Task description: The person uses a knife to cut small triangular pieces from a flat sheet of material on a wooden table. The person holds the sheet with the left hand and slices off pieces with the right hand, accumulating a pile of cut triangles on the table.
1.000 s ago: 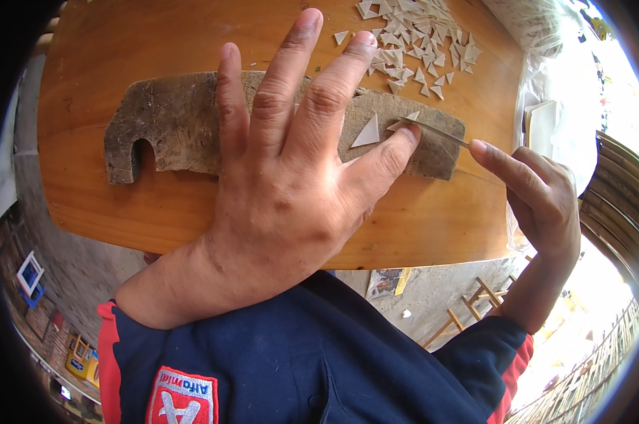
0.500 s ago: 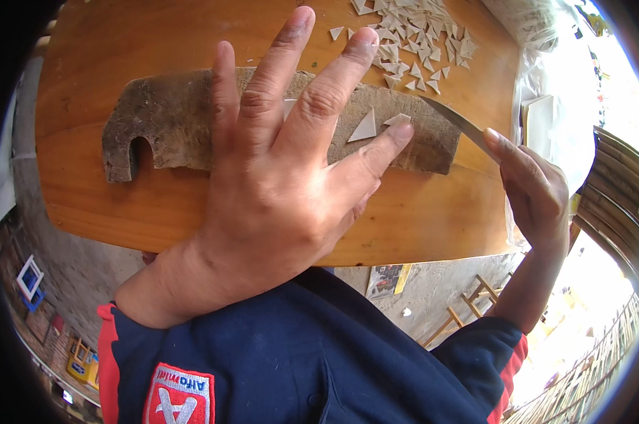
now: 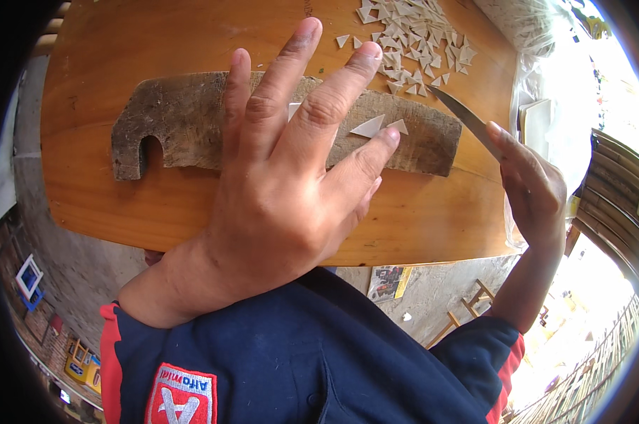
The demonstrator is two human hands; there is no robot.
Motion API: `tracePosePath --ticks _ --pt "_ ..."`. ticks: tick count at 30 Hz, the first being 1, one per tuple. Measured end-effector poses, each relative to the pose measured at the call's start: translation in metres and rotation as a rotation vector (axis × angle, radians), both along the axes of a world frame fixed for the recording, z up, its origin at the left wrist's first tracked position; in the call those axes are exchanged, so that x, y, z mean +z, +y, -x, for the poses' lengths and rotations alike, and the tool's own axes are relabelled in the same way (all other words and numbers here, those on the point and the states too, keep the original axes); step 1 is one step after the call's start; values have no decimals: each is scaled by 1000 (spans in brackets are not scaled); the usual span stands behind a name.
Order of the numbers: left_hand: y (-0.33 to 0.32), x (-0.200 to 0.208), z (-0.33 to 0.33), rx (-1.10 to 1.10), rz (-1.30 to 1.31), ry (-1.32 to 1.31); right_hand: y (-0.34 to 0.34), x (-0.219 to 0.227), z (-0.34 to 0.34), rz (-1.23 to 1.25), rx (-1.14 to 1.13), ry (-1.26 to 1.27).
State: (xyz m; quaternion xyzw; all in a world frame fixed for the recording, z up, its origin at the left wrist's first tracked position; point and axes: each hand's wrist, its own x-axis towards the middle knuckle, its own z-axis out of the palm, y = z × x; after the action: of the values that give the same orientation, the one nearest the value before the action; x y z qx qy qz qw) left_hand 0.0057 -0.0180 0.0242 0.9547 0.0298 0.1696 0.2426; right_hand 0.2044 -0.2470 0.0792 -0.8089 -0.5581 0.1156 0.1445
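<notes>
A dark, worn wooden cutting board with a notch in its lower left lies across the table. My left hand is spread over its middle, fingers apart. One fingertip touches a small pale triangular piece; a larger pale triangle lies just left of it. Part of another white piece shows between my fingers, the rest hidden. My right hand grips a knife, its blade slanting up and left, tip above the board's right end. The handle is hidden in the fist.
Beyond the board, many small pale triangles are heaped on the wooden table. Clear plastic bags and a stack of pale sheets stand at the right edge. Below the near edge a wooden frame rests on the floor.
The larger triangle has turned to lie flatter, and the small piece has rotated under my fingertip. My left hand has shifted slightly. The knife stays at the board's right end.
</notes>
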Motion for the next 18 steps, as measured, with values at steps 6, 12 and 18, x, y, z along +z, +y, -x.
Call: tracePosePath --ticks 6,12,18 --pt "-3 -2 -3 35 -44 33 1 7 51 6 -259 205" --pt "-2 -2 -4 10 -63 73 6 3 107 -36 -507 346" --pt "-3 -4 -3 -33 -58 63 15 -5 130 -68 -607 383"
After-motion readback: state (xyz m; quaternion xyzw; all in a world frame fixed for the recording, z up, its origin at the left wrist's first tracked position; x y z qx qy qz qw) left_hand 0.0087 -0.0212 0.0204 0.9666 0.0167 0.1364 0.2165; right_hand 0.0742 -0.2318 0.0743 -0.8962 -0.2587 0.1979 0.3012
